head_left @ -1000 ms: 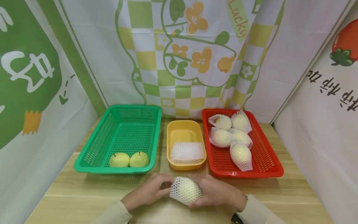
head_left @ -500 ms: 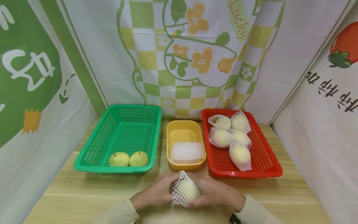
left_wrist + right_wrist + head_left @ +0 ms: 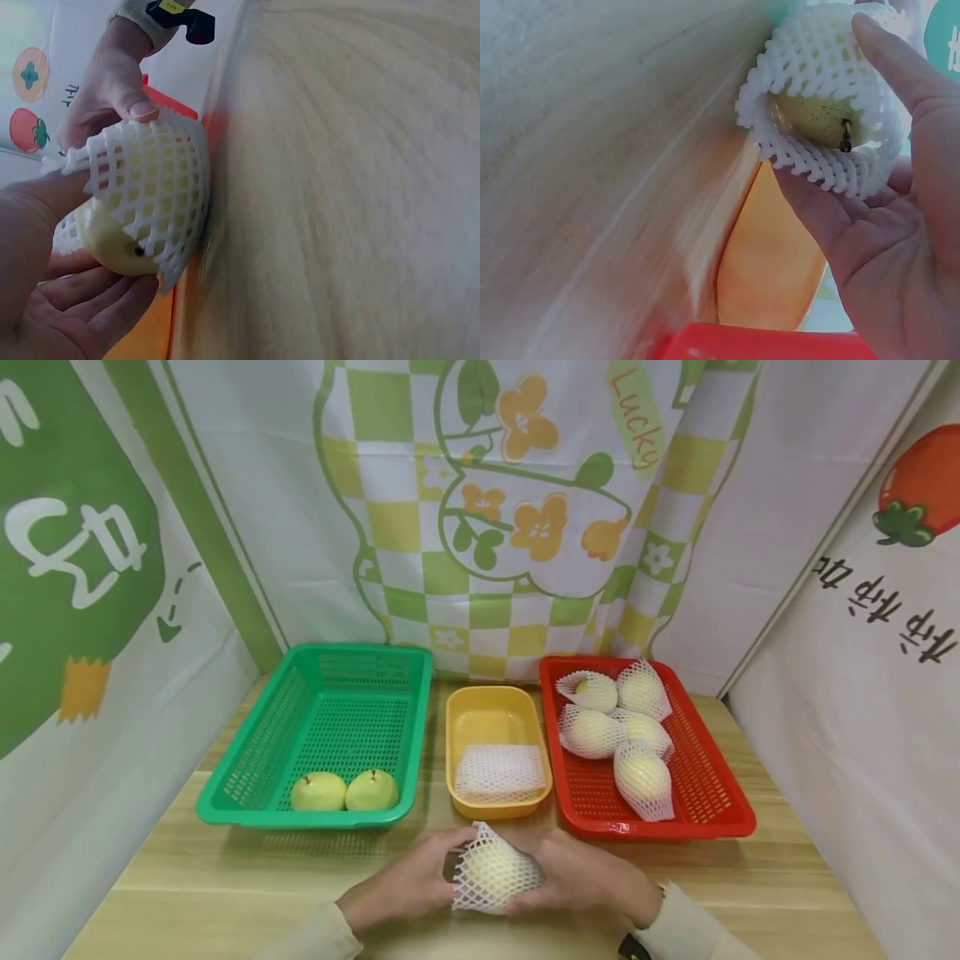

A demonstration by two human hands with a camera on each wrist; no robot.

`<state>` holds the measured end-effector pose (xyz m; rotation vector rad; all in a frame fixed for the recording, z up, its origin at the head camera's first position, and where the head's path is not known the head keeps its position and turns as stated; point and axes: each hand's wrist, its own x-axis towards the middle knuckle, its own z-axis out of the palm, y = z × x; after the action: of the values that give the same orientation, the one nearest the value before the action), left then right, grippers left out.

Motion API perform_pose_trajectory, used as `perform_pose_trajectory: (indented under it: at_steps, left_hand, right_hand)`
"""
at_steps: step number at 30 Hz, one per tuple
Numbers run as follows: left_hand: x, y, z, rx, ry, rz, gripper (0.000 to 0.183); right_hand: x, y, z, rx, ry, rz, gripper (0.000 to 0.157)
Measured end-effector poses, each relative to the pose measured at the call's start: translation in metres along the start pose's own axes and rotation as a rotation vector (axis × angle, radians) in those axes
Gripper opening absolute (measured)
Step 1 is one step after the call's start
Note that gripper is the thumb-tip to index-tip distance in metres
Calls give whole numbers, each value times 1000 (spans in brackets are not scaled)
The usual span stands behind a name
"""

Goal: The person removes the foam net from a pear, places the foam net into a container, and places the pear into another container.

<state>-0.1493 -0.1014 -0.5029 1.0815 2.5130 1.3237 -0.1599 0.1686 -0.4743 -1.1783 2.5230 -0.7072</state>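
Just in front of the yellow tub, both hands hold a yellow-green pear (image 3: 112, 240) partly covered by a white foam net (image 3: 491, 872). My right hand (image 3: 573, 868) grips the netted pear from the right, thumb on the near side. My left hand (image 3: 412, 877) holds the net's left edge; in the left wrist view its thumb reaches in at the net and its fingers curl under the pear's bare end. The right wrist view shows the pear's stem end (image 3: 821, 124) through the net's other opening.
On the left stands a green basket (image 3: 309, 817) with two bare pears (image 3: 345, 791). The yellow tub (image 3: 498, 714) in the middle holds flat foam nets (image 3: 501, 770). A red basket (image 3: 708, 802) on the right contains several netted pears (image 3: 643, 779). A patterned curtain hangs behind.
My left hand has moved right and closed in on the pear. The net's left edge has been pulled up and widened around the fruit. My right hand keeps its hold.
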Motion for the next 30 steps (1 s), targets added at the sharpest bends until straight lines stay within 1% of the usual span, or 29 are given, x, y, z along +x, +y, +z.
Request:
perform_pose_trajectory:
  at_steps: [4,6,8,11,12,16,19,22,26,28,30]
  left_hand:
    - [0,0,-2,112,-43,-16,70]
    - [2,2,-1,141,-56,-24,73]
    - [3,3,1,140,-48,-27,73]
    - [2,4,1,133,-18,-41,69]
    - [1,4,0,137,-9,-43,69]
    - [-2,6,-7,182,8,-65,71]
    - [-4,7,-12,206,-1,-71,74]
    - [-3,8,-12,220,-21,-64,77]
    - [-1,11,-8,254,-50,-49,82]
    - [-1,14,-6,269,-60,-35,83]
    - [-1,16,-6,279,-64,-19,80]
  right_hand:
    - [1,1,1,-3,20,-12,85]
    - [3,1,1,10,27,-34,80]
    - [4,1,0,28,31,-55,75]
    - [4,-1,-1,61,30,-71,68]
    - [4,-1,-1,68,31,-69,66]
    - [3,-1,0,100,32,-69,49]
    - [3,-1,1,90,41,-73,38]
    - [5,-1,2,59,53,-77,38]
    - [9,-4,2,13,52,-87,44]
    - [11,-6,2,19,37,-99,42]
    - [11,-6,2,8,29,-112,37]
